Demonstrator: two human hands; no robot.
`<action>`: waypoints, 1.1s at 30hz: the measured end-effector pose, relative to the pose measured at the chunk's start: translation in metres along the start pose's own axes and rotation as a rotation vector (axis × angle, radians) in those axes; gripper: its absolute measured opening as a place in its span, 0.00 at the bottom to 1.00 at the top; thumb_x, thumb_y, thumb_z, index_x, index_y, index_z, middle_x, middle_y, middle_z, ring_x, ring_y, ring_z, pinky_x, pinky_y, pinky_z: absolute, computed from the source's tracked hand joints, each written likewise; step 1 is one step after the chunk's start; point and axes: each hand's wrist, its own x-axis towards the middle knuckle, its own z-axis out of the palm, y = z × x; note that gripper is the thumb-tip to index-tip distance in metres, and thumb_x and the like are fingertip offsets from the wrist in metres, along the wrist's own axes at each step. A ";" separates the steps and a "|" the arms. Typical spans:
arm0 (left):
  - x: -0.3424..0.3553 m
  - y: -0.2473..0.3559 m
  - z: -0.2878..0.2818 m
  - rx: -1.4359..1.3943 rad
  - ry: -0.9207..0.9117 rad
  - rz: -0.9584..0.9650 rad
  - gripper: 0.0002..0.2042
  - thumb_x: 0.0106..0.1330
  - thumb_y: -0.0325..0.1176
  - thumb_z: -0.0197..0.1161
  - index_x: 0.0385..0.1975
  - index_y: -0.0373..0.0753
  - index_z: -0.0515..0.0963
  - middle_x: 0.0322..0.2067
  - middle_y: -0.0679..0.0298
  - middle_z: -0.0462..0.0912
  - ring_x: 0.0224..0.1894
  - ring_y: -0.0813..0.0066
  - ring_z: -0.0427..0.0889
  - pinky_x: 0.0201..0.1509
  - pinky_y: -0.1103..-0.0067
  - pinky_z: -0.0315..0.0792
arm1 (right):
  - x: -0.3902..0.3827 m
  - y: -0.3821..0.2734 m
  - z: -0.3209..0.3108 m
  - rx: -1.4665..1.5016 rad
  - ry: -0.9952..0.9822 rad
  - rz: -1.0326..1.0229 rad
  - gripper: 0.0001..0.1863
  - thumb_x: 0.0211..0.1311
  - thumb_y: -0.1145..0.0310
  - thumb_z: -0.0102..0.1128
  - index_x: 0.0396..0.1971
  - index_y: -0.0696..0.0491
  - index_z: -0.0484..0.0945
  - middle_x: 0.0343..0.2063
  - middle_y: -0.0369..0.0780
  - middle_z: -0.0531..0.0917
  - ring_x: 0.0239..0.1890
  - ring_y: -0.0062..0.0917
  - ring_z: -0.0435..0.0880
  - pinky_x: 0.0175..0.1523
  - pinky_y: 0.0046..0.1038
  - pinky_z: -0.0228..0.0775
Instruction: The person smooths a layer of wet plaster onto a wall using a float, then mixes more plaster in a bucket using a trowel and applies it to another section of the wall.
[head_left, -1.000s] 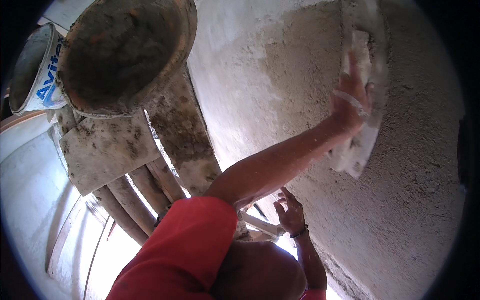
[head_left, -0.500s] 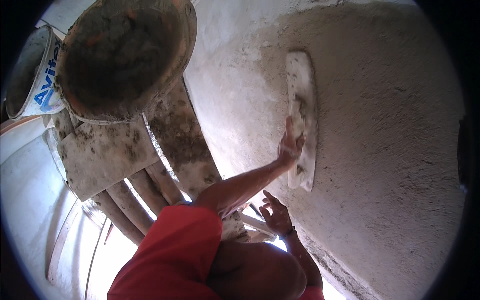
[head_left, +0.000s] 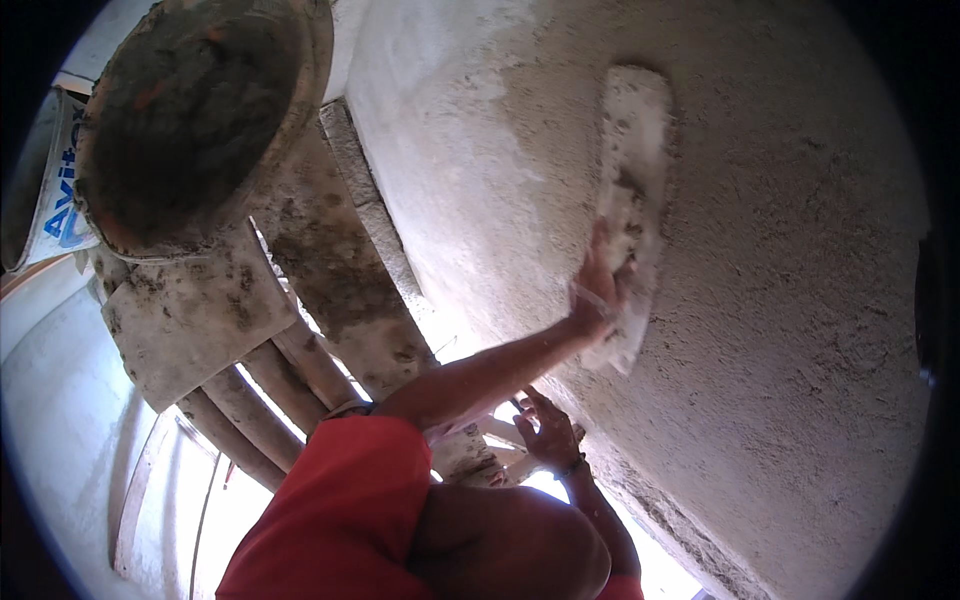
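Note:
My left hand [head_left: 597, 290] is closed around the grip of a long, pale plastering float [head_left: 640, 130], which is smeared with mortar. The float stands nearly upright, its face against the plastered wall [head_left: 780, 300]; both hand and tool are slightly blurred. From the red sleeve, my left arm reaches across to the right. Lower down, near the bottom edge of the wall, my right hand [head_left: 548, 432] wears a band at the wrist. Its fingers are loosely bent and apart, with nothing seen in them.
A large round tub [head_left: 318, 90] of grey mortar stands at upper left, beside a white bucket [head_left: 50, 190] with blue markings. Beneath them are a mortar-stained board [head_left: 200, 320], a long plank [head_left: 350, 280] and several round poles [head_left: 235, 405], with bright gaps between.
My left hand and the float have shifted right along the wall, and the float now leans slightly. The tub and bucket sit farther left in the view. My right hand stays low.

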 end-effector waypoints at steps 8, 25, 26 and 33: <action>0.121 -0.052 -0.077 0.212 0.115 0.013 0.45 0.64 0.69 0.45 0.68 0.38 0.42 0.32 0.48 0.82 0.24 0.65 0.85 0.23 0.76 0.81 | -0.024 0.027 0.004 0.049 -0.034 0.167 0.30 0.62 0.62 0.60 0.65 0.47 0.65 0.44 0.45 0.81 0.42 0.33 0.83 0.50 0.35 0.76; -0.040 -0.130 -0.018 -0.431 0.035 -0.539 0.37 0.70 0.31 0.56 0.69 0.56 0.36 0.55 0.59 0.65 0.44 0.71 0.74 0.33 0.71 0.80 | -0.019 0.018 -0.031 0.038 0.201 0.078 0.29 0.58 0.72 0.64 0.61 0.52 0.69 0.42 0.47 0.83 0.40 0.33 0.86 0.47 0.33 0.79; -0.034 -0.119 -0.017 -0.461 -0.005 -0.501 0.37 0.70 0.30 0.55 0.69 0.57 0.36 0.54 0.60 0.66 0.41 0.74 0.73 0.32 0.74 0.79 | -0.019 0.022 -0.034 -0.034 0.235 0.077 0.29 0.58 0.72 0.64 0.61 0.52 0.69 0.42 0.48 0.83 0.41 0.34 0.85 0.48 0.34 0.79; -0.028 -0.032 -0.005 -0.250 -0.100 -0.116 0.35 0.73 0.37 0.50 0.68 0.47 0.31 0.37 0.61 0.72 0.23 0.84 0.71 0.21 0.87 0.70 | 0.040 -0.010 -0.073 -0.351 0.682 -0.198 0.23 0.58 0.72 0.58 0.55 0.60 0.72 0.45 0.52 0.81 0.48 0.45 0.80 0.54 0.41 0.72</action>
